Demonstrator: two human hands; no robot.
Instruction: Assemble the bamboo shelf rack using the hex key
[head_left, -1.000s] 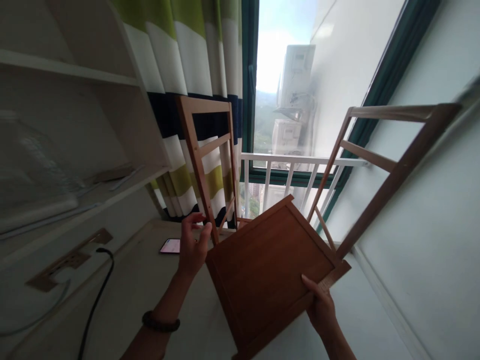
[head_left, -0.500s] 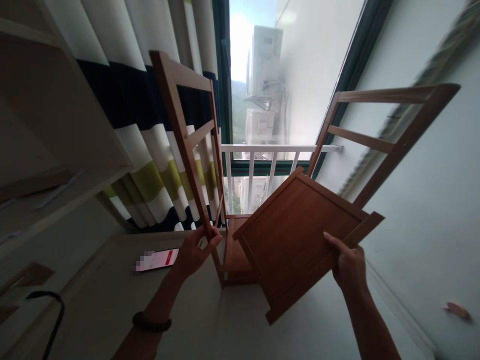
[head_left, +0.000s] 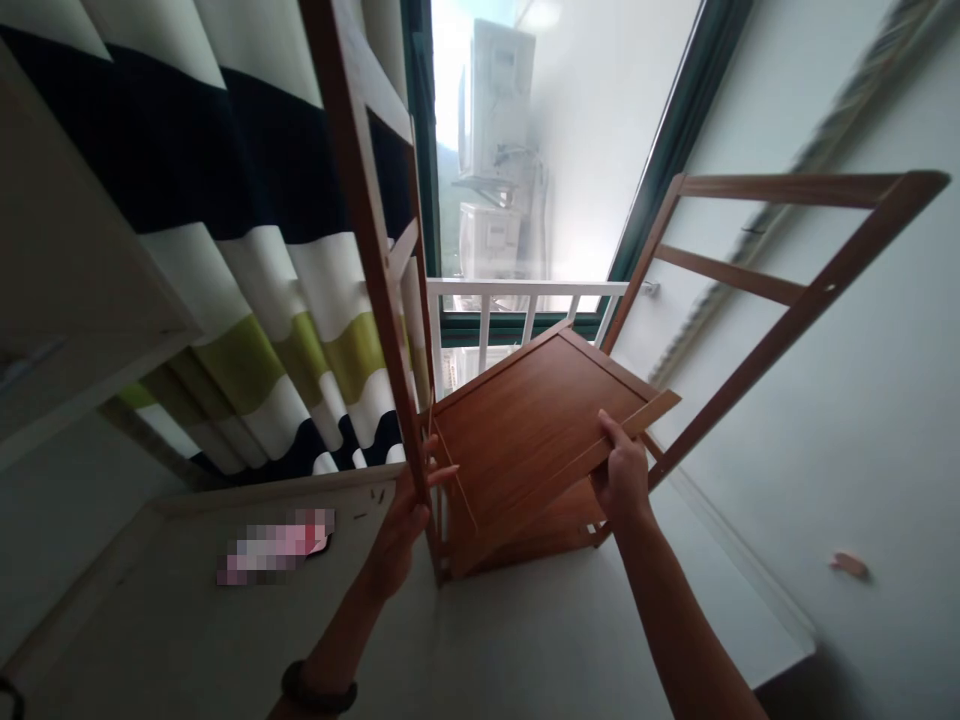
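Left hand (head_left: pixel 396 538) wraps loosely around the left side frame (head_left: pixel 379 265), apparently steadying it, while the right hand (head_left: pixel 625 476) clamps the tilted wooden panel (head_left: pixel 525 410) above the lower shelf (head_left: pixel 556 516), presumably controlling its angle.

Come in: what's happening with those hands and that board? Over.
Left hand around left frame. Right hand gripping board, tilted between left frame and right frame. Phone lies apart, to the left.

Wood looked smooth, cloth matt.
The panel (head_left: pixel 517 420) was smooth wood with faint sheen; the upper-left curtain (head_left: pixel 277 275), matt cloth; the surface (head_left: pixel 525 650), smooth.
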